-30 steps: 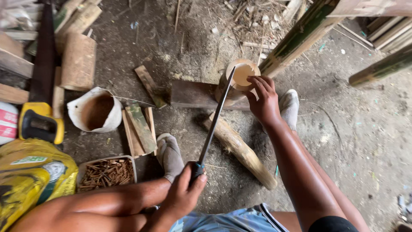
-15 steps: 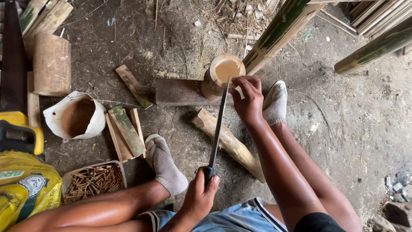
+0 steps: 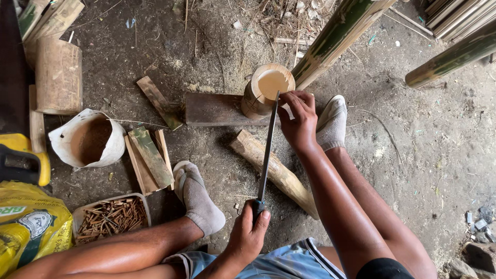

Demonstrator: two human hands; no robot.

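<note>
— Where my left hand [image 3: 248, 235] sits at the bottom of the frame, what's it holding?

— My grip there is closed around the handle of the long blade [image 3: 266, 150], which runs up the middle of the frame.

— And the other one?

— My right hand [image 3: 299, 121] pinches the blade's far end, just above centre, its tip resting on the rim of the upright bamboo section [image 3: 267, 90]. That stands on a dark plank [image 3: 212, 109] on the dirt floor [image 3: 413, 155].
</note>
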